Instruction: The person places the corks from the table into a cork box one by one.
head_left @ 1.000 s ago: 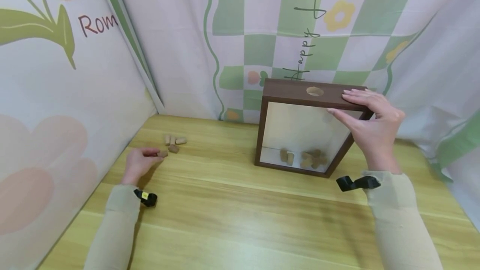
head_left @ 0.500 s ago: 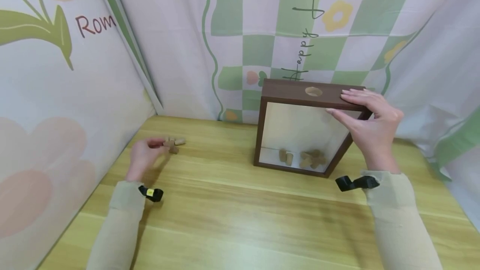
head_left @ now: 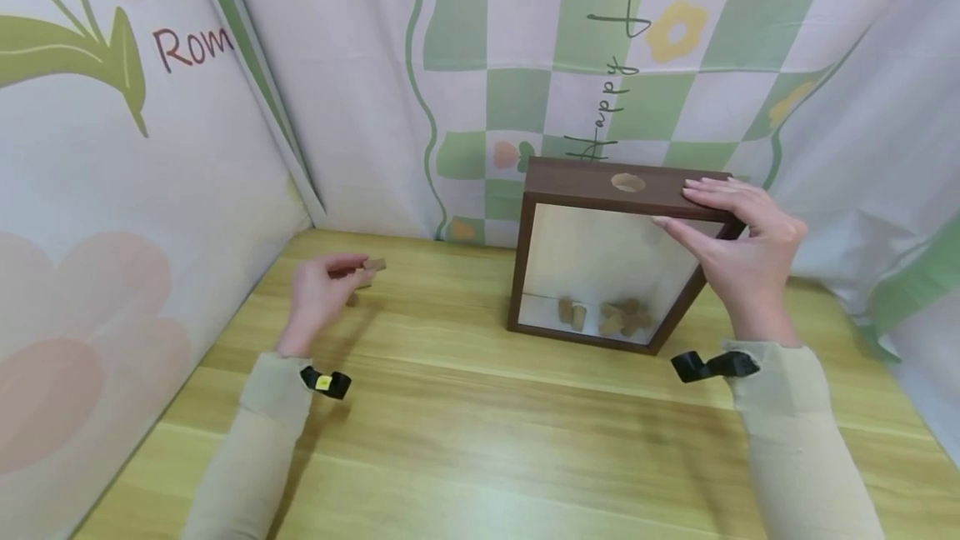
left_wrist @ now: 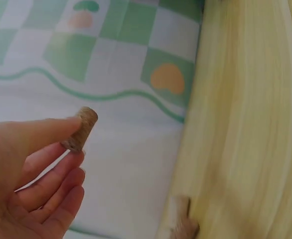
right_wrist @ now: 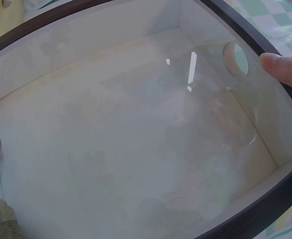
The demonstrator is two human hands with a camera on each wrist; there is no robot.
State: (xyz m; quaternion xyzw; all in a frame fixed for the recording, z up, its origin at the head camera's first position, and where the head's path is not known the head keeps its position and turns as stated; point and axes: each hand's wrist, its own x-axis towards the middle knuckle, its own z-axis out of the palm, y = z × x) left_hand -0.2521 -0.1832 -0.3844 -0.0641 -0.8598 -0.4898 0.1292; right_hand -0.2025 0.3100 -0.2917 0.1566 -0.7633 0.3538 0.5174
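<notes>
Up off the table at the left, my left hand (head_left: pixel 318 294) pinches a wine cork (left_wrist: pixel 82 128) between thumb and fingertips. A few other corks (left_wrist: pixel 183 224) lie on the table below, mostly hidden by that hand in the head view. My right hand (head_left: pixel 757 248) grips the upper right corner of a dark brown shadow box (head_left: pixel 519 265), fingers over the top and thumb at the front edge. The box stands upright with a clear front and a round hole (head_left: pixel 628 182) in its top. Several corks (head_left: pixel 628 317) lie at the bottom inside it.
The wood-grain table (head_left: pixel 465 432) carries everything. Behind it hangs a green and white checked curtain (head_left: pixel 517 48), close to the back of the box. A printed white curtain (head_left: pixel 150 190) borders the left side.
My left hand has picked up a cork from beside the small pile and moved right and away from me, rising off the table. The right hand and box have stayed put.
</notes>
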